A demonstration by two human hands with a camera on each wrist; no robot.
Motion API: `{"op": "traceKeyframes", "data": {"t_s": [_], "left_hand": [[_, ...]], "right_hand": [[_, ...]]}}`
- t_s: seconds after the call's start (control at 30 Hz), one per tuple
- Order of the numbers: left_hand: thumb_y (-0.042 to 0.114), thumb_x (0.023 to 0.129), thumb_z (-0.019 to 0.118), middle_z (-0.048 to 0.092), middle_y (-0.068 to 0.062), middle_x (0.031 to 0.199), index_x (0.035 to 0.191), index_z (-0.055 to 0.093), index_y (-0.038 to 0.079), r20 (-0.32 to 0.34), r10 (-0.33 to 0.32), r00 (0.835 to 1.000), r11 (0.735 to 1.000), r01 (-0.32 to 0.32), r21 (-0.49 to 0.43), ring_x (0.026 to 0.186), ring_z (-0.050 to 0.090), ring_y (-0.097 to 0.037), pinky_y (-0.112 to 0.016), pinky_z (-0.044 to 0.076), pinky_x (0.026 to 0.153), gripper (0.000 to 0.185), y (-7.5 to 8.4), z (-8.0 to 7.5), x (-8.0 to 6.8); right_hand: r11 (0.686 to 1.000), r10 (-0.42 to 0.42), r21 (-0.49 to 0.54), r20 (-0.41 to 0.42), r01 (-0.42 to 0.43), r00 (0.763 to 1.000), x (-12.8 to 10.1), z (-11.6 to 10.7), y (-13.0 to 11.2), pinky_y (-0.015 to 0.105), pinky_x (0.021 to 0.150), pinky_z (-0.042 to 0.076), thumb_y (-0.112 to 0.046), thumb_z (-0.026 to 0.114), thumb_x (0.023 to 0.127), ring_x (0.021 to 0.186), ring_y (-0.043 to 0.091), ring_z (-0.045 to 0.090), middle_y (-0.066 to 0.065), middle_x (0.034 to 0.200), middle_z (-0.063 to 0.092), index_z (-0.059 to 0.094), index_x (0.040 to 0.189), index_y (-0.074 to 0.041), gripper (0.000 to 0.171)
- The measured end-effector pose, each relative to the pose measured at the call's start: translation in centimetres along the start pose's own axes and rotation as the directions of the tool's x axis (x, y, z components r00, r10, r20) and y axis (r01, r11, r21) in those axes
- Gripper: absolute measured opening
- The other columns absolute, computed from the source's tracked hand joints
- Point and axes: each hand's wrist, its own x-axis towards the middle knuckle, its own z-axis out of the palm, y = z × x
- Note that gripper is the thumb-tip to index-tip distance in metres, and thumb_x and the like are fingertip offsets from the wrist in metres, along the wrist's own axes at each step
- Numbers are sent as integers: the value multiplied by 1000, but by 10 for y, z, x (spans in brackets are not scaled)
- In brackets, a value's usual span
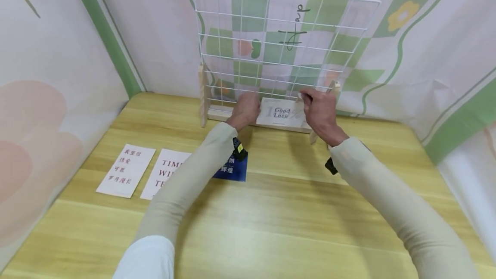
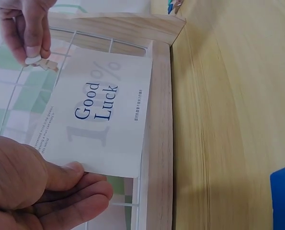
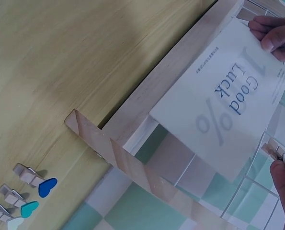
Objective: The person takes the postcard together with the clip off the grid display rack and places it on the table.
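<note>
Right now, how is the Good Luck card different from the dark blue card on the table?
The Good Luck card is white with blue lettering; the dark blue card is dark with pale characters. The Good Luck card is held against the wire grid by the left hand; the dark blue card lies flat, untouched. Both are printed cards.

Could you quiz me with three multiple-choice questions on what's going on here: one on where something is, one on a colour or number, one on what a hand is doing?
1. Where is the Good Luck card?
A. flat on the table
B. against the wire grid
C. under the blue card

2. How many cards with printed text lie on the table at the left?
A. three
B. one
C. five

3. What does the right hand pinch?
A. a pen
B. nothing
C. a small wooden clip

Answers: B, it stands against the grid's lower wires; A, two white cards and a blue card; C, fingertips pinch the clip at the card's corner.
</note>
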Motion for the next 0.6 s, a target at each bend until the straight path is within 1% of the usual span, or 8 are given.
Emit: {"op": "traceKeyframes", "data": {"t_s": [0.07, 0.13, 0.23, 0.3, 0.37, 0.4, 0.5, 0.6], "left_hand": [[5, 96, 55, 58, -3, 72, 59, 51, 9, -1, 3, 1000, 1000, -3, -3, 75, 53, -16, -29, 52, 78, 37, -2, -1, -3], [5, 96, 56, 64, -5, 79, 64, 60, 5, -2, 3, 1000, 1000, -3, -17, 79, 55, -17, -29, 52, 80, 32, -4, -2, -5], [5, 96, 57, 70, -8, 88, 79, 73, 1, 8, -1, 1000, 999, 1, -52, 80, 58, -17, -27, 51, 74, 24, -8, -4, -9], [5, 96, 56, 71, -9, 90, 84, 75, 1, 15, -2, 1000, 998, 3, -66, 78, 60, -17, -24, 49, 67, 23, -11, -4, -11], [4, 96, 55, 72, -10, 90, 84, 75, 1, 17, 3, 1000, 998, -2, -63, 74, 60, -17, -22, 46, 61, 24, -14, -5, -14], [4, 96, 54, 72, -9, 93, 84, 75, 1, 14, 6, 1000, 998, -5, -56, 74, 59, -16, -21, 44, 60, 25, -16, -6, -15], [3, 95, 54, 72, -9, 92, 78, 75, 1, 9, 22, 1000, 999, -22, -25, 74, 57, -17, -22, 41, 62, 27, -20, -7, -18], [6, 96, 56, 74, -7, 88, 77, 75, 3, 10, 37, 999, 999, -37, 14, 76, 59, -20, -25, 45, 67, 27, -23, -9, -20]], "right_hand": [[1000, 13, 8, 1, -13, 1000, -1, 0, 0, 52, 75, 53, 1, 58, 94, 79, 41, 71, 23, 90, 74, 74, 97, 4, 16], [1000, 21, 11, 8, -21, 1000, -2, -1, 0, 52, 75, 54, 0, 58, 94, 79, 41, 71, 24, 90, 73, 74, 97, 4, 16], [1000, 27, 15, 19, -27, 999, -3, -1, -1, 52, 75, 54, 0, 57, 95, 80, 41, 71, 24, 90, 73, 74, 98, 4, 17], [999, 29, 21, 28, -30, 999, -4, -2, -2, 52, 74, 55, 0, 56, 95, 80, 41, 72, 24, 91, 73, 74, 98, 4, 18], [999, 30, 25, 31, -30, 999, -4, -2, -3, 52, 73, 55, -1, 56, 96, 79, 40, 72, 24, 91, 73, 74, 99, 4, 19], [999, 30, 26, 33, -31, 999, -5, -3, -3, 51, 73, 55, -1, 56, 96, 79, 40, 72, 24, 91, 73, 74, 99, 4, 19], [999, 35, 34, 36, -36, 999, -6, -4, -3, 51, 73, 56, 0, 57, 95, 81, 40, 72, 24, 93, 73, 74, 100, 4, 18], [998, 44, 42, 39, -46, 998, -7, -6, -3, 51, 74, 56, 1, 57, 95, 81, 40, 72, 24, 94, 73, 74, 101, 4, 18]]}}
